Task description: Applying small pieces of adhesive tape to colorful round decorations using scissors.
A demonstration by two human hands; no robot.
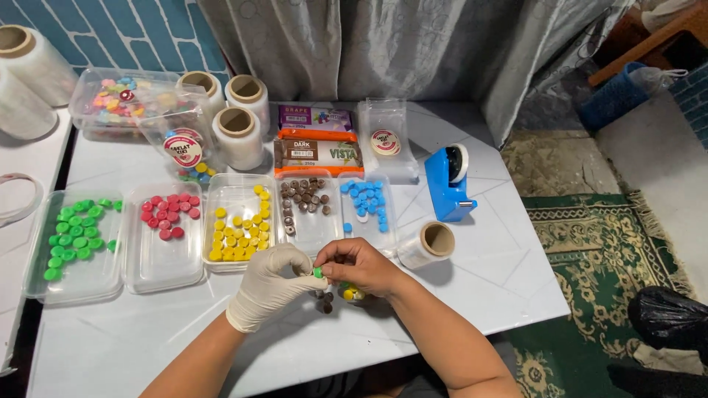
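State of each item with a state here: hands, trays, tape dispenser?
Gloved left hand: pinching small green round candy.
Bare right hand: pinching the same candy.
Five clear plastic trays: open, lidless, one colour each.
Blue tape dispenser: upright, loaded.

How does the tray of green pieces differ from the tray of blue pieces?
The green tray lies at the far left of the row; the blue tray lies at the right end, near the tape dispenser. The green tray looks larger than the blue tray. Green pieces spread across the left and upper part; blue pieces cluster in the upper half. Both trays are clear plastic on the white table.
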